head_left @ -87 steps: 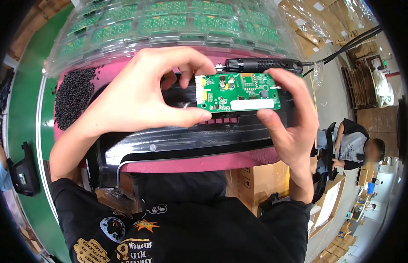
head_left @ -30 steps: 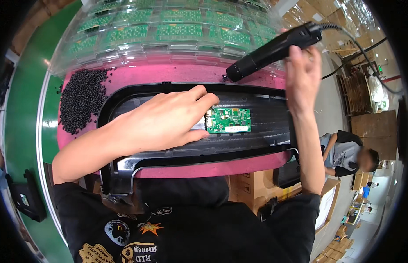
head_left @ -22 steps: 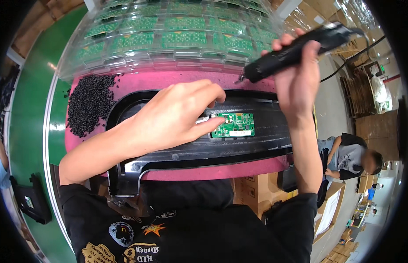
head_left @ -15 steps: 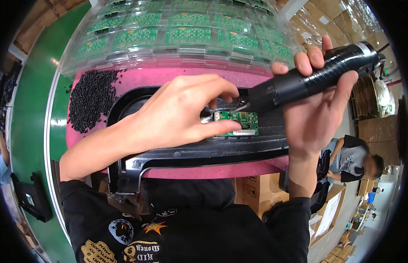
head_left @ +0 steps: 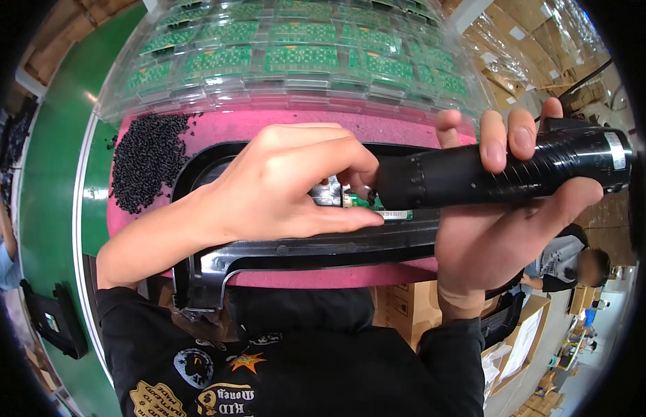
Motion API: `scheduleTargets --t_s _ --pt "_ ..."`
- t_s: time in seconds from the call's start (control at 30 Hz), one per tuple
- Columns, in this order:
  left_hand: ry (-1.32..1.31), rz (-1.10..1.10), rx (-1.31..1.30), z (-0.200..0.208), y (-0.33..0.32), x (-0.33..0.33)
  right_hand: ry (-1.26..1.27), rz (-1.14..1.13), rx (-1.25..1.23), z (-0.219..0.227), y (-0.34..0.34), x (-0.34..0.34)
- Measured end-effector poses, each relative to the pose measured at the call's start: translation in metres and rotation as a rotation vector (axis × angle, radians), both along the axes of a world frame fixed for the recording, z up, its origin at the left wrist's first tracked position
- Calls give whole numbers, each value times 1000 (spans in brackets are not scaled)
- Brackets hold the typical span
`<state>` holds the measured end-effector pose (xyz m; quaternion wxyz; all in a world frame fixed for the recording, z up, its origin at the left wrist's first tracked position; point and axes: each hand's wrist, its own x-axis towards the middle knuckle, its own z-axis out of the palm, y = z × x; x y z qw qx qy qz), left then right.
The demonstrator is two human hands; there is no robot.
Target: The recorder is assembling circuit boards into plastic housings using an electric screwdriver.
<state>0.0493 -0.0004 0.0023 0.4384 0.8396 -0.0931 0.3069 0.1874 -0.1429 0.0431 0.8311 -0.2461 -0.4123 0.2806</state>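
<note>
Circuit board (head_left: 360, 203) sits in the black shell (head_left: 302, 250), partly hidden. My right hand's (head_left: 490, 233) grip wraps the black power driver (head_left: 434, 179); whether my left hand (head_left: 288, 177) pinches anything, I cannot tell. Fastening seems underway; next calls for keeping the bit square. Beyond: pink worktop (head_left: 246, 125), clear trays (head_left: 305, 97).

Bright light glints off the black tool (head_left: 469, 179).
</note>
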Motion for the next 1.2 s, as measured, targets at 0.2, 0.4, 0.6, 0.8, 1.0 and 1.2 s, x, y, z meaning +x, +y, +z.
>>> scheduleTargets --t_s 0.2,0.4,0.6,0.8,1.0,1.2 --pt "-103 187 287 -7 2 -5 40 -66 -66 -7 1 -7" --pt "-84 198 308 -7 -6 -5 -22 -58 -5 -3 -3 -2" --pt "-68 -8 175 -8 -2 -1 59 39 49 6 -10 2" --pt "-22 -52 154 -8 0 1 -84 11 57 4 -12 0" --pt "-98 19 184 -4 -6 -2 -40 -1 13 8 -15 -3" --pt "69 132 -83 2 -2 -3 -159 -105 26 19 -27 -5"
